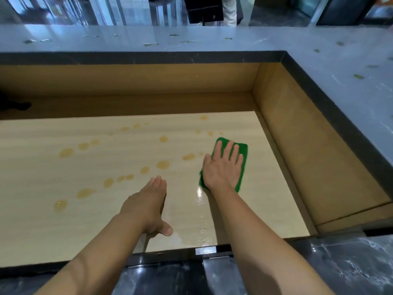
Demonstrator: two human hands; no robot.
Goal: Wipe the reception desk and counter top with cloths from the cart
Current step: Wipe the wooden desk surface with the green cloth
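Left hand (146,207) extended over wooden desk (42,231), fingers straight, holding nothing, right hand (223,167) at 1 o'clock, fingers spread, pressing green cloth (242,150) flat, amber droplets (162,165) at 11 o'clock, speckled grey counter top (191,43) at 12 o'clock.

Reception area in a lobby, raised grey stone counter top (191,42) wrapping round a lower pale wood surface (63,220), glass panels (106,9) and a standing person's legs (230,11) beyond the counter top
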